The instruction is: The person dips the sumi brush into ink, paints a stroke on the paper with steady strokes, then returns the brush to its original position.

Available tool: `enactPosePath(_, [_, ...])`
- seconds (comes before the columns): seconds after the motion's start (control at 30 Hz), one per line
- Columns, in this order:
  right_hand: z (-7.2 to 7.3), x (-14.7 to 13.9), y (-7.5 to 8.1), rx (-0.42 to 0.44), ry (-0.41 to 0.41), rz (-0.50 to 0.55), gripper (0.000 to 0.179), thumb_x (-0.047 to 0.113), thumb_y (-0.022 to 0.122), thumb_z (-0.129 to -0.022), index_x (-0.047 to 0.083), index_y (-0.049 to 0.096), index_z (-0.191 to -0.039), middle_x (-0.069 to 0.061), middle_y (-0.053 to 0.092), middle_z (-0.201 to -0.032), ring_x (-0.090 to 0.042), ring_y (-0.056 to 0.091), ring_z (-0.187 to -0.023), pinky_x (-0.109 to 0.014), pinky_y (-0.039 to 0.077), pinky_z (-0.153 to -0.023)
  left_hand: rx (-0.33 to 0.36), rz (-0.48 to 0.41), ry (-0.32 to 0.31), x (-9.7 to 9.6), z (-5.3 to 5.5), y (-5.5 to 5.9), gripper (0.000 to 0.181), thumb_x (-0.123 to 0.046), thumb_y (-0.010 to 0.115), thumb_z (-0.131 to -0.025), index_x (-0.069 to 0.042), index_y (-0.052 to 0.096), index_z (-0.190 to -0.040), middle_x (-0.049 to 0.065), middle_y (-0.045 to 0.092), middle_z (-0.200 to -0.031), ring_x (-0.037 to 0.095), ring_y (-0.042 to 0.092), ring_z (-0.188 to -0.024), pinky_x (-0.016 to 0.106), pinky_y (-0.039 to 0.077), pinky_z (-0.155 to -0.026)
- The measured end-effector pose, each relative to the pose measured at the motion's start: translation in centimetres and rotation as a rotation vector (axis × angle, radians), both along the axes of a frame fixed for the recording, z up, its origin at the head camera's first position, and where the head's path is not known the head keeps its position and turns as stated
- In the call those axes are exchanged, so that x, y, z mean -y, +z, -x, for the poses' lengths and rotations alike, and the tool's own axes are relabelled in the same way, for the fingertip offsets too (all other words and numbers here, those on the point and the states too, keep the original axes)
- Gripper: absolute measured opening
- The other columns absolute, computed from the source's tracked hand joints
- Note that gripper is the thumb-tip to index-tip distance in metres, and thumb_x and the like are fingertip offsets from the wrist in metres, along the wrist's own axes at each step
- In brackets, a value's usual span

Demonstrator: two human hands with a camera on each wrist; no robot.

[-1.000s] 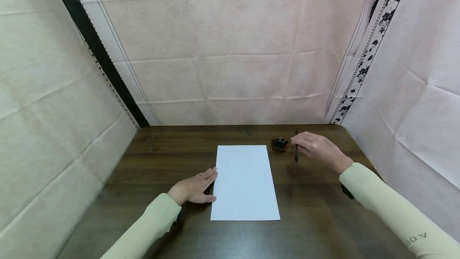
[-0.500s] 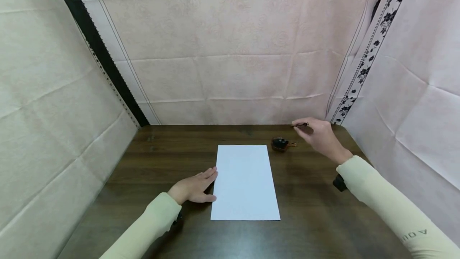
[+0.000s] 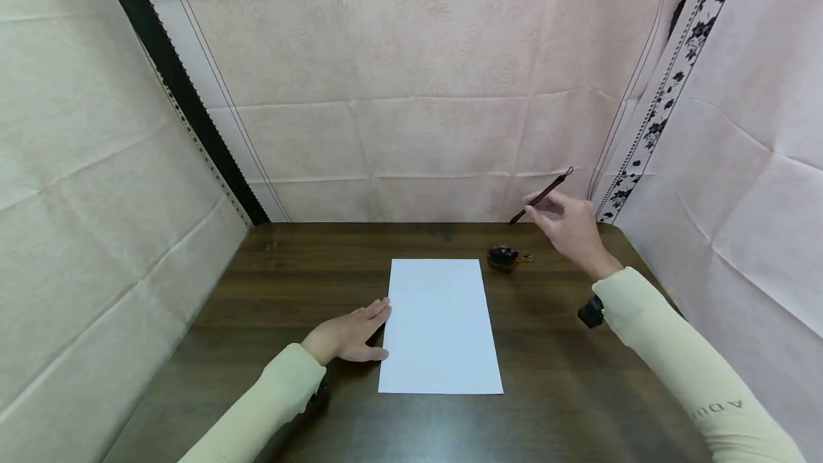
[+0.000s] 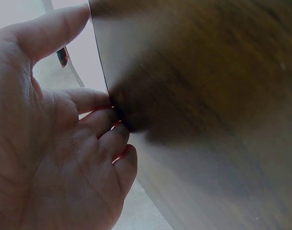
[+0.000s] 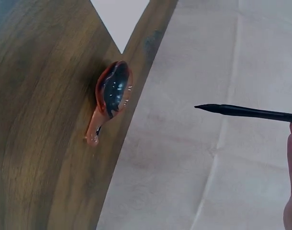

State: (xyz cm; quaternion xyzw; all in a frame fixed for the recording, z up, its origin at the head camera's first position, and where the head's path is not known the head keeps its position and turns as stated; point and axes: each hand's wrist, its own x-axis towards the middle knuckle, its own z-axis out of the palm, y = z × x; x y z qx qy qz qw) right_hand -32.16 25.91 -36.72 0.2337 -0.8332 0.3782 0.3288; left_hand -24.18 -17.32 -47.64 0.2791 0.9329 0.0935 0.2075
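A person's two hands work over a brown wooden table (image 3: 418,434) in front of a pale cloth backdrop (image 3: 437,91). The right hand (image 3: 569,231), raised above the table's far right part, has a narrow grip: thumb and fingers pinch a slim dark brush (image 3: 543,196). The brush slants, its looped end up and to the right, its pointed tip down and to the left, apart from everything below. A small amber dish (image 3: 504,257) containing something dark and glossy sits beneath, just right of the far end of a blank white paper (image 3: 441,327), its short handle pointing right. The left hand (image 3: 350,334) grips nothing; its spread fingers rest along the paper's left edge.

The step in hand seems to be readying the brush while steadying the paper. The next move likely calls for lowering the tip into the dish without knocking it, the left hand keeping the paper in place.
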Motion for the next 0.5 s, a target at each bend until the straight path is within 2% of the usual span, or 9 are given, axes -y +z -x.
enactPosePath(0.13, [0.6,0.1,-0.2,0.015,0.003,0.048,0.014,0.003,0.079,-0.093,0.004,0.080,-0.107,-0.016,0.082,-0.102,-0.008,0.078,-0.090,-0.003,0.053,-0.083,-0.001,0.000,0.003,0.0,0.1,-0.1,0.090,-0.051,0.062,-0.101,-0.007,0.022,-0.169,0.009,0.013,-0.180,0.028,0.016,-0.167,0.049,0.024,-0.134])
enactPosePath(0.33, [1.2,0.0,-1.3,0.032,-0.027,0.061,0.013,0.002,0.079,-0.093,0.002,0.079,-0.106,-0.016,0.082,-0.101,0.016,0.066,-0.087,-0.001,0.051,-0.083,-0.009,0.010,0.003,0.0,0.2,-0.3,0.090,-0.052,0.062,-0.102,-0.008,0.022,-0.169,0.008,0.013,-0.180,0.027,0.016,-0.167,0.048,0.024,-0.134])
enactPosePath(0.5, [1.6,0.0,-2.3,0.033,-0.051,0.057,0.013,0.003,0.080,-0.093,0.002,0.078,-0.105,-0.015,0.082,-0.097,0.021,0.062,-0.084,0.001,0.050,-0.080,-0.006,0.010,0.005,0.0,0.1,-0.2,0.090,-0.052,0.062,-0.101,-0.008,0.022,-0.169,0.008,0.013,-0.180,0.027,0.016,-0.167,0.048,0.024,-0.134])
